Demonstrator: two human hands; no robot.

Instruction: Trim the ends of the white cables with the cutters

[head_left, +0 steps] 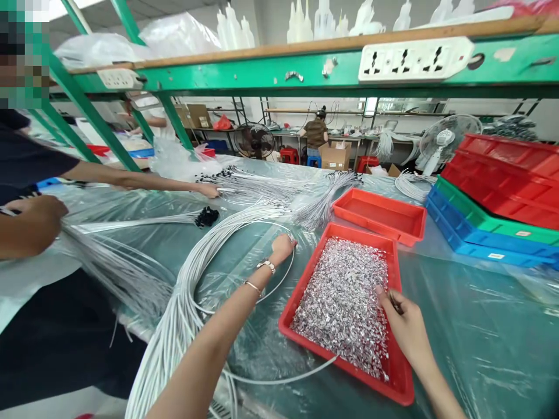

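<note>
My left hand (282,250) is closed on a thin white cable (285,278) that curves down from its fingers. Beside it, a thick bundle of white cables (179,314) bends across the table and under my left forearm. My right hand (404,320) is over the right side of a red tray (301,265), thumb and fingers pinched together. Whatever sits in that pinch is too small to name. Many small shiny metal pieces (345,297) fill the tray. One loose cable end (325,365) reaches the tray's near edge.
A shallower red tray (379,212) lies behind. Stacked red, green and blue trays (502,198) stand at right. A co-worker's hand (208,190) touches cables at left, near a black-tipped bundle (174,219). A green shelf frame (262,75) with power sockets (414,59) spans overhead.
</note>
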